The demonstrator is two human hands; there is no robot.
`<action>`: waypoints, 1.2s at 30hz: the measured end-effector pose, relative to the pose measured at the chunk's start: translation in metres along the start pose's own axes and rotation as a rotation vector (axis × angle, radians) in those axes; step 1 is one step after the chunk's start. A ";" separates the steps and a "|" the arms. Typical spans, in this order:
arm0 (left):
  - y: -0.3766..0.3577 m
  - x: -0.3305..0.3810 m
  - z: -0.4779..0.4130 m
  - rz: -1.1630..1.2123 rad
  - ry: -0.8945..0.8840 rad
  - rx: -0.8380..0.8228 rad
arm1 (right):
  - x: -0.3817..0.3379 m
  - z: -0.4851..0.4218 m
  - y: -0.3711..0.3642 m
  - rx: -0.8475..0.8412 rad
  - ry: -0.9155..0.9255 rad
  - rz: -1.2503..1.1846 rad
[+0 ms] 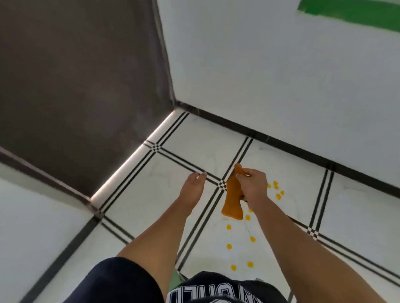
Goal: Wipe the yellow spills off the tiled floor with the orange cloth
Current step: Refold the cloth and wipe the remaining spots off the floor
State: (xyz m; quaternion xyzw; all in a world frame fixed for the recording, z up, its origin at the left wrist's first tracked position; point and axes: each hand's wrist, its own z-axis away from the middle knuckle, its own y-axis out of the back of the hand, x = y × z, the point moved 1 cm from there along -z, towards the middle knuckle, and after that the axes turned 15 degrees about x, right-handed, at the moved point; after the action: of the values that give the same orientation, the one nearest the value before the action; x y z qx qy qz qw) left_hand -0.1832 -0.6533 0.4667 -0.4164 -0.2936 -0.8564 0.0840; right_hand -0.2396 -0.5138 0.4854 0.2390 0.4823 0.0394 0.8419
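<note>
Head view, centre frame: right hand [253,186] pinches orange cloth [232,201] by top edge, dangling over yellow spill dots [247,217] on white tiled floor [195,139], apparently for lowering; left hand [192,189] flat, empty.

White tiled floor [195,136] crossed by triple black lines. A white wall [272,73] rises at 1 o'clock, with black skirting [290,149] at its foot and a green band [372,14] high up. A dark grey-brown panel [70,57] stands at 10 o'clock, with a bright light strip [132,155] glowing along its base.
</note>
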 end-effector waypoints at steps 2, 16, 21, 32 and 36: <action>0.013 0.015 -0.029 -0.068 -0.046 -0.080 | -0.014 -0.001 -0.015 0.092 -0.046 -0.038; -0.080 0.126 -0.150 -0.405 -0.284 -0.562 | -0.038 -0.079 -0.036 0.525 -0.404 -0.377; -0.184 0.153 -0.204 -0.513 -0.312 -0.621 | -0.015 -0.178 -0.039 0.599 -0.522 -0.428; -0.505 0.038 -0.395 -0.729 -0.447 -0.821 | 0.180 -0.489 -0.074 0.675 -0.598 -0.331; -0.593 -0.056 -0.475 -0.856 -0.642 -0.891 | 0.294 -0.567 -0.123 0.684 -0.620 0.010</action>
State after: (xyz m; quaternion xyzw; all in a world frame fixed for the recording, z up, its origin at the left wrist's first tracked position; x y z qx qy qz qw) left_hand -0.6931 -0.4487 -0.0610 -0.4914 -0.0630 -0.6875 -0.5309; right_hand -0.5746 -0.3278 -0.0405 0.5056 0.1918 -0.1914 0.8191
